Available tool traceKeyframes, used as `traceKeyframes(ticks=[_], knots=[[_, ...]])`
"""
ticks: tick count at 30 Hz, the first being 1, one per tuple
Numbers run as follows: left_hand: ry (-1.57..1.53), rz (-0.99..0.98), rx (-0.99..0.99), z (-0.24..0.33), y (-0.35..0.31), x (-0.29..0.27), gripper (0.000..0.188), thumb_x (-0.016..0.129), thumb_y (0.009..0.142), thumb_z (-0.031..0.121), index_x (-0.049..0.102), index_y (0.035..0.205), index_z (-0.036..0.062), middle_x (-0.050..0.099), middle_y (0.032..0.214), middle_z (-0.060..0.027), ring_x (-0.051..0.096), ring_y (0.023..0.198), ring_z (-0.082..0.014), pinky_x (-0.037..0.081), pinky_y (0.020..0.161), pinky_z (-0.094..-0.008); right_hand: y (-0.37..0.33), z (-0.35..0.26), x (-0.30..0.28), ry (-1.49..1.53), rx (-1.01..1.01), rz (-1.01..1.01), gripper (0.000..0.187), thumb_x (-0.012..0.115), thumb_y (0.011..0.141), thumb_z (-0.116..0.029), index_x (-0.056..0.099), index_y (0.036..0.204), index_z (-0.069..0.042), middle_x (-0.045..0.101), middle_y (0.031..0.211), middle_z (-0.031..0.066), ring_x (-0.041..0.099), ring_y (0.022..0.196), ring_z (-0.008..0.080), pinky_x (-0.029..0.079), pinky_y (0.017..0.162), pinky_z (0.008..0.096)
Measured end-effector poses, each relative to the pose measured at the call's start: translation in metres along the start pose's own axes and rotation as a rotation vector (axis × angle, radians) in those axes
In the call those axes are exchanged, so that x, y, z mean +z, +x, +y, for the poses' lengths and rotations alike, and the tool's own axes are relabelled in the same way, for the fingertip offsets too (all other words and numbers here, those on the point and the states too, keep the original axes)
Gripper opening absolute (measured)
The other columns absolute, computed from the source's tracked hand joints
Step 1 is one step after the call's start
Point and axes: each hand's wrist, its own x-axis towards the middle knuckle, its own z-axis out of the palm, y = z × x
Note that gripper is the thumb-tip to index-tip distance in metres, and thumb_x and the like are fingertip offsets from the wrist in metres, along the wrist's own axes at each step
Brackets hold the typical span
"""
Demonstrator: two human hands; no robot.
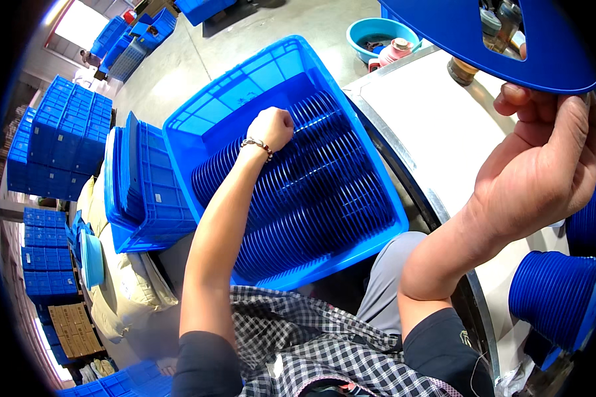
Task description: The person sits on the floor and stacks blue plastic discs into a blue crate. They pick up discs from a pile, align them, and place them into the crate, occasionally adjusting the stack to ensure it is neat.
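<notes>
My right hand (543,152) is raised at the upper right, thumb and fingers pinching the edge of a flat blue plastic disc (556,49) with a cut-out window. Over a large blue plastic crate (245,79) reaches my left hand (272,128), a beaded bracelet on its wrist. Its fingers are curled in; what they hold, if anything, is hidden. Directly beside and below that hand, rows of thin dark blue discs (311,192) stand on edge, packed closely in the crate.
A pale worktable (437,132) runs along the right, bearing a stack of blue discs (549,298). Behind it is a turquoise basin (371,30) with a pink bottle (396,49). At the left are another blue crate (165,192), cream sacks (132,284) and stacked blue crates (66,139).
</notes>
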Motion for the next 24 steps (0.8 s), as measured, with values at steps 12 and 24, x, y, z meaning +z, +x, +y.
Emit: traceKeyframes(ticks=[12,24], knots=[[0.557,-0.202,0.715,0.009,0.006,-0.014,0.012,0.070,0.083,0.011,0.079,0.091,0.0141,0.061,0.096,-0.0044,0.061,0.098,-0.0218,0.054,0.085,-0.0348,0.000,0.008,-0.007,0.047,0.003,0.005,0.031,0.064,0.102,-0.026,0.069,0.117,0.001,0.078,0.089,0.0155,0.077,0.073,0.0235,0.063,0.076,0.0375],[0.431,0.101,0.871,0.020,-0.013,-0.095,0.029,0.070,0.079,-0.006,0.069,0.103,0.0095,0.062,0.108,-0.0046,0.063,0.099,-0.0221,0.055,0.085,-0.0326,-0.003,-0.002,0.004,0.051,0.049,-0.088,0.032,0.067,0.102,-0.026,0.068,0.121,-0.001,0.077,0.087,0.0128,0.075,0.072,0.0190,0.063,0.068,0.0313]])
